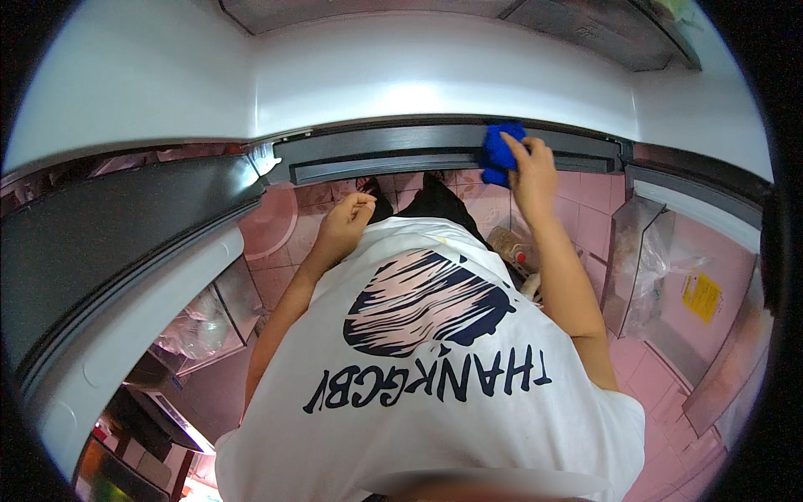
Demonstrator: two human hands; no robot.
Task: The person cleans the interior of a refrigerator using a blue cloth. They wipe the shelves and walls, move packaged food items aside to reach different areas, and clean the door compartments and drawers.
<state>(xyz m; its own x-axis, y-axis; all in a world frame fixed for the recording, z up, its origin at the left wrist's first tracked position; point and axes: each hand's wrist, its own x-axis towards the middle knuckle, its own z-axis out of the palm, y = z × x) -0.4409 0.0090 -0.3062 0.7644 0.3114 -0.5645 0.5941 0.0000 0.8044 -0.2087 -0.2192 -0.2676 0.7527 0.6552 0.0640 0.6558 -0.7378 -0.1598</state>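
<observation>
My right hand [535, 174] is closed on a bunched blue cloth [502, 149]. The cloth is pressed against the dark grey front edge [385, 144] of an opened refrigerator, right of its middle. Nearer to my body, my left hand [347, 222] hovers in front of that edge, touching nothing I can see. Its fingers are loosely curled together, and nothing shows in them. Beyond the edge lies the white inner wall [443, 67] of the refrigerator.
Open doors flank me: the left door [109, 226] and the right door [703, 284], both with bins holding plastic bags. Dark shelving [577, 29] juts out overhead at the far side. On the pink tiled floor [648, 393] stand a pink basin [268, 222] and a container [508, 244].
</observation>
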